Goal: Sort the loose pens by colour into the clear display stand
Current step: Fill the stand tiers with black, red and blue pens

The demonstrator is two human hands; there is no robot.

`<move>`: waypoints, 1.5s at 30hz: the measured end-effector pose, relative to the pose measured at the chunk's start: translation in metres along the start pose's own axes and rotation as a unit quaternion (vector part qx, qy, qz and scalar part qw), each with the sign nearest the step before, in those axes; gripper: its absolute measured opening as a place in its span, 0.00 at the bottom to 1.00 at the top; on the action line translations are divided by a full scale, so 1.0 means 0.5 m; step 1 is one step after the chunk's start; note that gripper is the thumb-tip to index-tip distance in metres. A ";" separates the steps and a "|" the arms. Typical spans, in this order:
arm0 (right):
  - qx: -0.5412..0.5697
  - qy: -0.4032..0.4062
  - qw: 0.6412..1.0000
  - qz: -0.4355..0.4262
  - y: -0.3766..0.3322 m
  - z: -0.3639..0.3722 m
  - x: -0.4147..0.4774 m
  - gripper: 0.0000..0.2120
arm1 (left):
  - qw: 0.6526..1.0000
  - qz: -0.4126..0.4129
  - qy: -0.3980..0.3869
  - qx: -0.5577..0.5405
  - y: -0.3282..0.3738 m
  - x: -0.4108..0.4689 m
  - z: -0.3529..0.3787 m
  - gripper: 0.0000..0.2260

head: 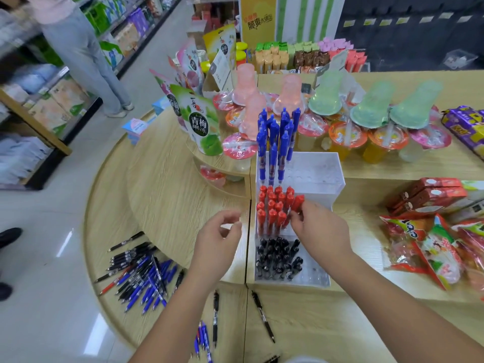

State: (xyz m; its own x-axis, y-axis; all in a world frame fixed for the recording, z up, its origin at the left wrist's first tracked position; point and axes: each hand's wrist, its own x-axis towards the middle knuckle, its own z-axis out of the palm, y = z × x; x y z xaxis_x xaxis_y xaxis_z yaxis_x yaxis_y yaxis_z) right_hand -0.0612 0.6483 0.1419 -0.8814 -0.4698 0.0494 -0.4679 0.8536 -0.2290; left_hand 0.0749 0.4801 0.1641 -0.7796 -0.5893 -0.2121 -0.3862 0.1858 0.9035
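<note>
The red pen (298, 203) you are pinching in your right hand (319, 229) is sitting beside the other red pens (272, 205) on the middle step of the stand (314, 174), so you are wanting it upright over a free hole, left hand (217, 239) hovering empty.

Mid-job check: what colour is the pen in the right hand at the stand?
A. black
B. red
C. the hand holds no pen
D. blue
B: the right hand pinches a red pen at the right edge of the other red pens in the middle tier of the clear stand.
</note>
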 end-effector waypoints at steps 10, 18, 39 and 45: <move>-0.020 -0.028 0.999 -0.028 -0.012 0.002 -0.017 0.16 | 0.999 -0.030 0.019 0.011 -0.053 -0.025 -0.037 0.08; 0.155 0.043 0.986 -0.036 -0.037 0.025 -0.247 0.03 | 0.983 -0.143 0.070 0.093 -0.247 -0.081 -0.050 0.03; 0.011 -0.226 0.968 0.108 -0.068 0.568 -0.282 0.10 | 0.900 -0.207 0.004 0.385 -0.636 -0.041 0.107 0.09; 0.010 -0.229 0.972 0.055 -0.071 0.537 -0.276 0.08 | 0.933 -0.221 -0.012 0.285 -0.603 -0.044 0.084 0.02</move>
State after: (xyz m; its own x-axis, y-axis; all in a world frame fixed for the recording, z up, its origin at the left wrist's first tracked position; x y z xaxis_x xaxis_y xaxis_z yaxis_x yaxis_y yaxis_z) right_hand 0.0945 0.6221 -0.1177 -0.8026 -0.4307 -0.4128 -0.3673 0.9020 -0.2269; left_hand 0.1880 0.4700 -0.1193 -0.4898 -0.6910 -0.5317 -0.8667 0.3198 0.3828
